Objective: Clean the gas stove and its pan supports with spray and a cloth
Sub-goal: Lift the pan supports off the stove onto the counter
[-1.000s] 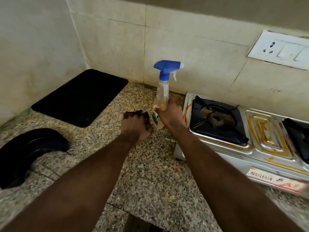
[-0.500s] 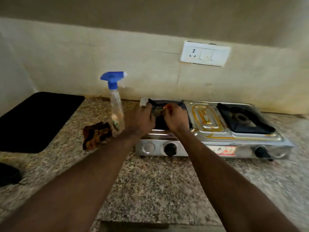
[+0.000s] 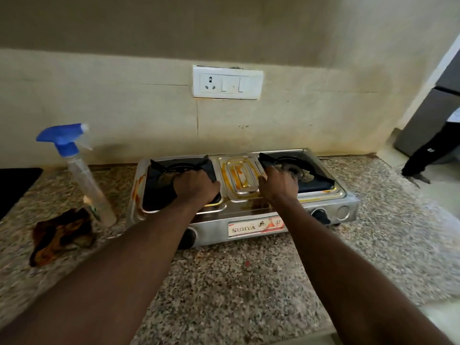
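The stove sits mid-frame on the counter; the left hand grips the left pan support, the right hand grips the right pan support; best lifted straight up and level, since grease may make them slippery; spray bottle and cloth lie at left; the front label reads SURYA.

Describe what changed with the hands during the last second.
The right hand released the spray bottle, the left hand the cloth; both are on the counter. The left hand now grips the left pan support; the right moved onto the right pan support. The stove stayed put.
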